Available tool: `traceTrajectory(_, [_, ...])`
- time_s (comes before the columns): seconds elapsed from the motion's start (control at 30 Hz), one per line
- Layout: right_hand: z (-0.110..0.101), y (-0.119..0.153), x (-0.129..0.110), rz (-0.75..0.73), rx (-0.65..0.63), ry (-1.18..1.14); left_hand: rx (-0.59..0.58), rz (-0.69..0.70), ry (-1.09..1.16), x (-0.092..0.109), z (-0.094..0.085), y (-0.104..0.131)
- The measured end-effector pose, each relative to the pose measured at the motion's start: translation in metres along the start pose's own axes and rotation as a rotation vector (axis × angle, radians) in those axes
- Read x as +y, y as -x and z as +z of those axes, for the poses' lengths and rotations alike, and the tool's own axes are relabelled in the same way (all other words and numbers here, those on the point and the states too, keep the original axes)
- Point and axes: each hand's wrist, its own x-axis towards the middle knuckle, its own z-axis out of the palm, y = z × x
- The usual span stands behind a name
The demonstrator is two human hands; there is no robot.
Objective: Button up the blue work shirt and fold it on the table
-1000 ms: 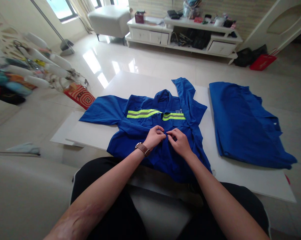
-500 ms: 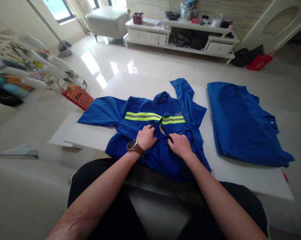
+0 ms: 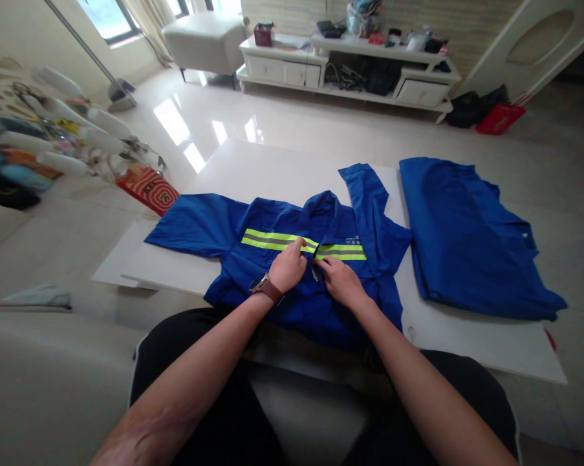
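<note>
A blue work jacket [image 3: 282, 217] with a yellow-and-grey reflective stripe lies front up on the white table, collar away from me. Its left-side sleeve stretches out flat, while the other sleeve is bent up beside the collar. My left hand [image 3: 288, 265], with a brown-strapped watch at its wrist, is closed on the jacket's front edge at the stripe. Just right of it, my right hand [image 3: 341, 279] pinches the opposite front edge slightly below the stripe. A small gap with something pale in it shows between the hands. The fingertips partly hide the fabric they grip.
A folded blue garment [image 3: 471, 246] lies at the right of the white table [image 3: 267, 162]. A red patterned paper bag [image 3: 149, 188] stands beyond the left sleeve. Farther off are a white TV cabinet [image 3: 282, 70], a pale stool [image 3: 204, 42] and a red bag [image 3: 500, 120].
Both hands have moved up the jacket front to the stripe and come closer together. The collar and upper part of the jacket have shifted slightly toward me and to the right.
</note>
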Motion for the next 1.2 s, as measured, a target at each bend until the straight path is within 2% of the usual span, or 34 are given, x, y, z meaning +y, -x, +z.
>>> traceTrajectory(0.07, [0.001, 0.002, -0.001, -0.013, -0.038, 0.045, -0.014, 0.046, 0.043, 0.000, 0.001, 0.000])
traceTrajectory(0.17, [0.000, 0.003, -0.003, 0.007, -0.064, 0.068, -0.074, 0.037, 0.033, -0.002, 0.004, -0.001])
traceTrajectory(0.27, [-0.001, 0.002, -0.004, 0.052, -0.043, 0.038, -0.093, 0.033, 0.035, -0.005, 0.005, -0.002])
traceTrajectory(0.37, [-0.003, 0.000, -0.003, 0.109, 0.047, -0.048, -0.099, 0.043, 0.052, -0.007, 0.005, -0.002])
traceTrajectory(0.5, [-0.007, -0.005, 0.003, 0.109, 0.240, -0.295, -0.073, 0.068, 0.083, -0.007, 0.004, -0.002])
traceTrajectory(0.6, [-0.012, -0.009, 0.004, 0.065, 0.358, -0.494, -0.037, 0.099, 0.217, -0.005, 0.005, -0.003])
traceTrajectory(0.7, [-0.017, -0.009, 0.001, 0.036, 0.418, -0.602, -0.018, 0.128, 0.398, 0.000, 0.005, -0.004])
traceTrajectory(0.9, [-0.016, -0.008, -0.005, 0.027, 0.399, -0.637, -0.088, 0.093, 0.626, 0.007, 0.011, -0.001])
traceTrajectory(1.0, [-0.012, -0.008, -0.005, 0.043, 0.402, -0.644, -0.064, 0.077, 0.685, 0.004, 0.018, -0.003])
traceTrajectory(1.1, [-0.009, -0.008, -0.003, 0.068, 0.415, -0.666, -0.046, 0.026, 0.786, 0.000, 0.025, -0.006])
traceTrajectory(1.2, [-0.009, -0.008, -0.003, 0.083, 0.424, -0.666, -0.083, -0.064, 0.925, 0.000, 0.028, -0.009])
